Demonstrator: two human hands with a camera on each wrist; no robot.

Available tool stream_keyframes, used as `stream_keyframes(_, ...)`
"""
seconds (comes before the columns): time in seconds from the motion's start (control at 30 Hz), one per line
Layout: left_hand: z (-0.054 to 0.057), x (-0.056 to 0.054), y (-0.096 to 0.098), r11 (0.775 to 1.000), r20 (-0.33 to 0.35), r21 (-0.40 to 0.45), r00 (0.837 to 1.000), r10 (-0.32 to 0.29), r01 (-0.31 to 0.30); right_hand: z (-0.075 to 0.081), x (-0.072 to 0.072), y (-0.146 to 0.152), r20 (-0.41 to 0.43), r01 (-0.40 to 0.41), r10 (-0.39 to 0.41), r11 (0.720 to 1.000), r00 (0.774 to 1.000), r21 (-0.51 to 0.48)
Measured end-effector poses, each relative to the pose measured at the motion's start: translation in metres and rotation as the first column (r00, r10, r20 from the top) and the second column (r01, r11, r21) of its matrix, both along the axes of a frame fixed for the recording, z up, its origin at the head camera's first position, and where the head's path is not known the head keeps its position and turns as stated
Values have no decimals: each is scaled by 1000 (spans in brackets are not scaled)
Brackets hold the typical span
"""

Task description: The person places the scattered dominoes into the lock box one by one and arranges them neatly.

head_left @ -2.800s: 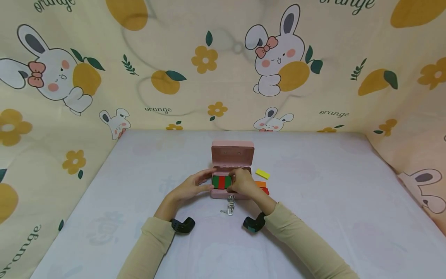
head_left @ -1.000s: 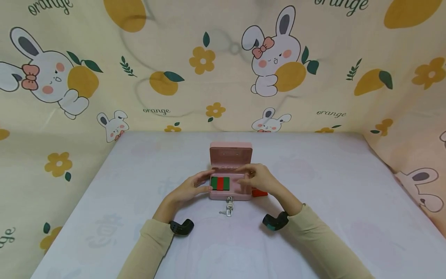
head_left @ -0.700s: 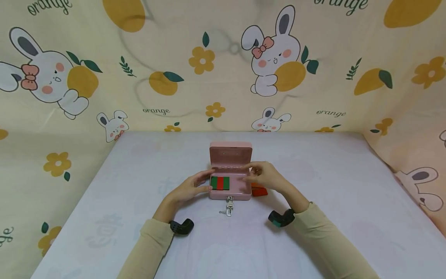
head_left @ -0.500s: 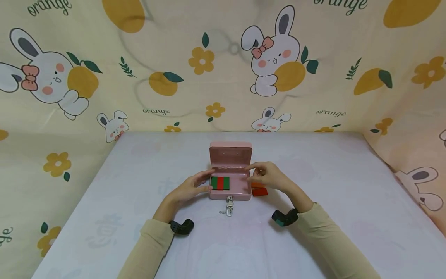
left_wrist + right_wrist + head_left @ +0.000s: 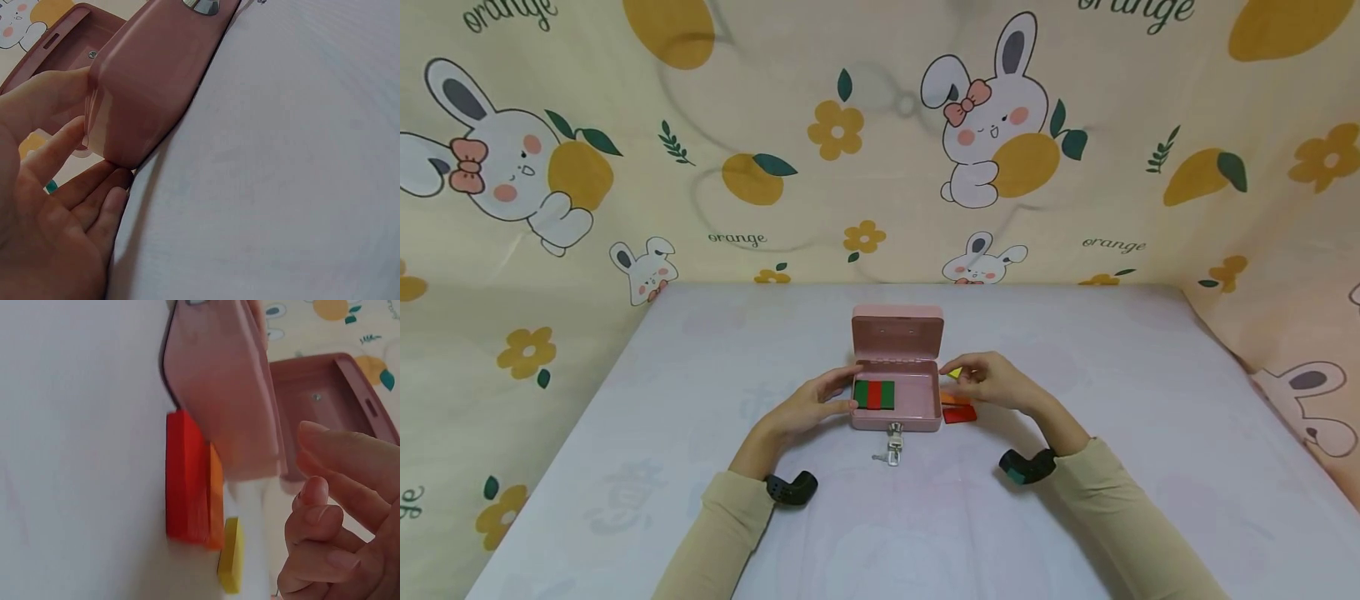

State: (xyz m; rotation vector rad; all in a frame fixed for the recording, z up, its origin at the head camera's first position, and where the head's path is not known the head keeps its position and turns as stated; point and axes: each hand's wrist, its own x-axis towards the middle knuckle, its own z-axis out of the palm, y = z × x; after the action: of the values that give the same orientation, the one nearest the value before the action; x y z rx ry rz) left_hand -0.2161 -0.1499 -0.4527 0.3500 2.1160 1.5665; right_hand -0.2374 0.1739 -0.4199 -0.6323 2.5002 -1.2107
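Observation:
A pink lidded metal box (image 5: 917,423) stands with its lid (image 5: 898,337) raised. Inside, against the left end, lie flat green blocks with a red block (image 5: 874,395) between them. My left hand (image 5: 808,404) rests on the box's left side, its thumb and fingertips touching the wall and rim in the left wrist view. Just right of the box hovers my right hand (image 5: 996,382), fingers apart and holding nothing. Below and beyond its fingers are a yellow block (image 5: 230,556), an orange block (image 5: 216,494) and red blocks (image 5: 186,481) on the table.
In front of the box a metal lock with keys (image 5: 893,446) hangs onto the white tabletop (image 5: 880,533). Each wrist bears a black camera, such as the left wrist camera (image 5: 793,487). Behind the table hangs a cream cloth (image 5: 895,192) printed with rabbits and oranges.
My right hand has drawn away from the blocks inside the box and moved right, past its right wall, fingers spread. The left hand stays at the box's left side.

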Motion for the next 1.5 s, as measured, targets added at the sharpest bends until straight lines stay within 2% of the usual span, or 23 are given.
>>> stream_keyframes(0.17,0,0,0,1000,1,5,1000,-4,4,-2,-3,7,33,22,-22,1000,999,1)
stream_keyframes(0.37,-1,0,0,1000,7,6,1000,-5,5,-4,-8,13,27,28,-29,999,999,29)
stream_keyframes(0.8,-4,-2,-1,1000,-17,12,1000,-16,17,-9,-26,29,84,-94,92,995,992,16)
stream_keyframes(1.03,-3,-1,-1,1000,12,19,1000,-6,6,-12,-36,34,102,-173,168,984,981,46)
stream_keyframes(1.23,-4,-2,0,1000,8,14,1000,-7,6,-12,-41,36,176,-193,174,976,969,96)
stream_keyframes(1.5,-3,-1,1,1000,6,12,1000,2,-3,-15,-45,36,206,-209,184,972,961,108)
